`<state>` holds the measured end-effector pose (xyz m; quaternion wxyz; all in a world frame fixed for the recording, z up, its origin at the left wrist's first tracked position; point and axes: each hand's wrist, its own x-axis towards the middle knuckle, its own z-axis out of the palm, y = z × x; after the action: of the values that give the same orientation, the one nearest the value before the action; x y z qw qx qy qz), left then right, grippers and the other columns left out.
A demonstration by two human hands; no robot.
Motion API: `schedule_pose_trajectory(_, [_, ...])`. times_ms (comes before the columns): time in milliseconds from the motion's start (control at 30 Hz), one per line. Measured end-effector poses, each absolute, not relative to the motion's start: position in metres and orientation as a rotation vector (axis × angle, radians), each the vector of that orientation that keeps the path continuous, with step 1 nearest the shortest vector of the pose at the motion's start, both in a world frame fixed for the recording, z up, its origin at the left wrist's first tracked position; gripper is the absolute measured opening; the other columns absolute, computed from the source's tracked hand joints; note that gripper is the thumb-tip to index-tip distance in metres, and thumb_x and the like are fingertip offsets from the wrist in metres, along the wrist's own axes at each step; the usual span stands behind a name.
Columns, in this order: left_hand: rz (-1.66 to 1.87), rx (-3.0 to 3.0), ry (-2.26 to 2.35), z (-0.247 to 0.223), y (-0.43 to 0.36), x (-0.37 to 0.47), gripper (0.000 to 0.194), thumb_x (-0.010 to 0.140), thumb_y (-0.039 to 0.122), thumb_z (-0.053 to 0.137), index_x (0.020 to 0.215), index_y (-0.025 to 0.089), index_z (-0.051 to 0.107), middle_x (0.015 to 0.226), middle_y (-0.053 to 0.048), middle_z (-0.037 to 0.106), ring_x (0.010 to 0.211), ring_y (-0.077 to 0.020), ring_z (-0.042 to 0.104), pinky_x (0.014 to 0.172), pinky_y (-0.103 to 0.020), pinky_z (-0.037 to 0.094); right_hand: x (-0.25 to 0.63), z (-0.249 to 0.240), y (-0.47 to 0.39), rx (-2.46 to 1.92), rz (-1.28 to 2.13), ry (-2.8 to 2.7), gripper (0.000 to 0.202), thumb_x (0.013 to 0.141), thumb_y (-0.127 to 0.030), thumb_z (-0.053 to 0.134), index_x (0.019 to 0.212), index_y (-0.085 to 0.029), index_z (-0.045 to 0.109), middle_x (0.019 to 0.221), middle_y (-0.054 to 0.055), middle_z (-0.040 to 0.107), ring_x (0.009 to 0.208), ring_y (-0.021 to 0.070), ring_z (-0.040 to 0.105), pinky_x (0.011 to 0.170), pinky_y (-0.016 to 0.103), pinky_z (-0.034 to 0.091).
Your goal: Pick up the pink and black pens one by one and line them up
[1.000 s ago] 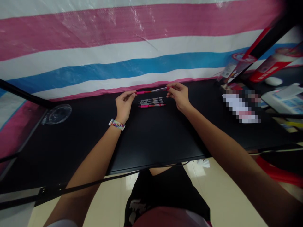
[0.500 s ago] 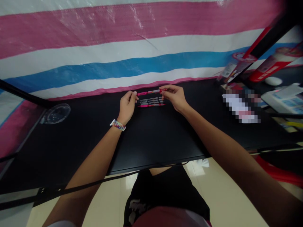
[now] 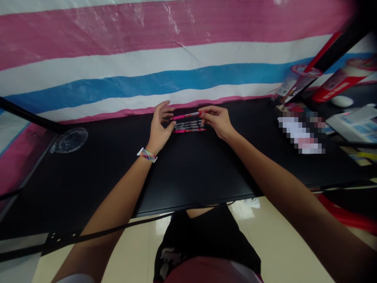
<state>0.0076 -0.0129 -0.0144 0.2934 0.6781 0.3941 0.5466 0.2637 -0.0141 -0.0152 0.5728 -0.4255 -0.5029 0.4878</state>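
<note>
Several pens lie side by side on the black table, near its back edge. The frontmost is a pink pen, with grey pens just behind it. At the back is a pink and red pen, whose right end is pinched between the thumb and fingers of my right hand. My left hand is beside the pens' left ends, its fingers spread and its thumb tip close to the grey pens. It wears a colourful wristband.
A clear plastic lid lies at the left. Toward the right are a clear cup with a red straw, a red cup, a white round object and a white box. A striped sheet hangs behind the table.
My left hand has let go of the back pen's left end and spread its fingers. That end of the pen is slightly lower. My right hand stays on the other end.
</note>
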Motion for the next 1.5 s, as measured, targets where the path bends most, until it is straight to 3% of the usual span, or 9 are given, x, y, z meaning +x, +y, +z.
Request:
schedule_pose_trajectory(133, [1.481, 1.755, 1.057, -0.016, -0.011, 0.009, 0.043, 0.102, 0.061, 0.075, 0.13, 0.028, 0.072, 0.088, -0.003, 0.075, 0.088, -0.0232, 0.078, 0.092, -0.039, 0.06, 0.263, -0.015, -0.015, -0.981, 1.157, -1.173, 0.021, 0.075, -0.029, 0.088, 0.096, -0.026, 0.085, 0.082, 0.003, 0.075, 0.068, 0.0196, 0.069, 0.075, 0.042, 0.065])
schedule_pose_trajectory(233, [1.47, 1.741, 1.067, -0.017, -0.012, 0.009, 0.041, 0.099, 0.055, 0.081, 0.129, 0.028, 0.073, 0.075, 0.002, 0.068, 0.077, -0.0208, 0.075, 0.089, -0.037, 0.06, 0.262, -0.015, -0.015, -0.935, 1.167, -1.157, 0.02, 0.073, -0.029, 0.089, 0.093, -0.027, 0.086, 0.08, 0.002, 0.076, 0.066, 0.019, 0.069, 0.072, 0.04, 0.063])
schedule_pose_trajectory(400, [1.413, 1.814, 1.098, -0.017, -0.012, 0.007, 0.028, 0.107, 0.052, 0.07, 0.107, 0.027, 0.083, 0.08, -0.002, 0.078, 0.08, -0.0208, 0.075, 0.089, -0.038, 0.061, 0.262, -0.016, -0.014, -0.92, 1.14, -1.14, 0.022, 0.071, -0.031, 0.09, 0.093, -0.026, 0.086, 0.083, 0.001, 0.077, 0.066, 0.0178, 0.068, 0.073, 0.04, 0.063])
schedule_pose_trajectory(567, [1.409, 1.929, 1.077, -0.016, -0.013, 0.005, 0.006, 0.094, 0.028, 0.084, 0.098, 0.029, 0.088, 0.106, -0.005, 0.086, 0.102, -0.0253, 0.079, 0.098, -0.044, 0.063, 0.262, -0.015, -0.015, -1.0, 1.141, -1.177, 0.021, 0.072, -0.034, 0.089, 0.091, -0.024, 0.084, 0.08, 0.003, 0.075, 0.066, 0.0196, 0.067, 0.072, 0.043, 0.063])
schedule_pose_trajectory(733, [1.426, 1.882, 1.095, -0.016, -0.013, 0.006, 0.021, 0.094, 0.033, 0.086, 0.115, 0.03, 0.087, 0.106, -0.005, 0.087, 0.097, -0.0233, 0.08, 0.094, -0.04, 0.063, 0.26, -0.014, -0.016, -0.987, 1.164, -1.162, 0.019, 0.072, -0.032, 0.088, 0.089, -0.025, 0.084, 0.077, 0.003, 0.074, 0.066, 0.0197, 0.068, 0.073, 0.043, 0.063])
schedule_pose_trajectory(900, [1.363, 1.908, 1.145, -0.02, -0.011, 0.005, 0.01, 0.095, 0.038, 0.085, 0.098, 0.03, 0.09, 0.097, -0.005, 0.087, 0.087, -0.0238, 0.077, 0.086, -0.041, 0.063, 0.262, -0.015, -0.015, -0.959, 1.143, -1.17, 0.017, 0.074, -0.029, 0.086, 0.091, -0.026, 0.084, 0.08, 0.002, 0.074, 0.068, 0.0194, 0.069, 0.076, 0.043, 0.063])
schedule_pose_trajectory(1167, [1.433, 2.058, 1.116, -0.007, -0.024, 0.01, 0.011, 0.089, 0.026, 0.091, 0.098, 0.031, 0.089, 0.098, -0.004, 0.084, 0.096, -0.0253, 0.074, 0.093, -0.043, 0.061, 0.263, -0.016, -0.013, -0.924, 1.165, -1.123, 0.009, 0.074, -0.025, 0.082, 0.083, -0.025, 0.083, 0.074, 0.0, 0.07, 0.062, 0.0157, 0.063, 0.067, 0.037, 0.06])
schedule_pose_trajectory(1300, [1.444, 2.019, 1.129, -0.01, -0.024, 0.011, 0.014, 0.094, 0.028, 0.087, 0.108, 0.029, 0.088, 0.104, -0.004, 0.085, 0.097, -0.0232, 0.075, 0.094, -0.041, 0.061, 0.263, -0.016, -0.012, -0.869, 1.171, -1.097, 0.015, 0.072, -0.027, 0.086, 0.087, -0.024, 0.085, 0.078, 0.0, 0.072, 0.064, 0.0151, 0.065, 0.069, 0.035, 0.06])
schedule_pose_trajectory(1500, [1.489, 2.135, 1.163, -0.009, -0.024, 0.009, 0.009, 0.096, 0.028, 0.086, 0.104, 0.032, 0.09, 0.096, -0.003, 0.085, 0.095, -0.0243, 0.076, 0.091, -0.042, 0.058, 0.263, -0.017, -0.013, -0.886, 1.173, -1.127, 0.013, 0.075, -0.025, 0.084, 0.089, -0.023, 0.084, 0.079, 0.001, 0.072, 0.064, 0.0158, 0.061, 0.067, 0.037, 0.058])
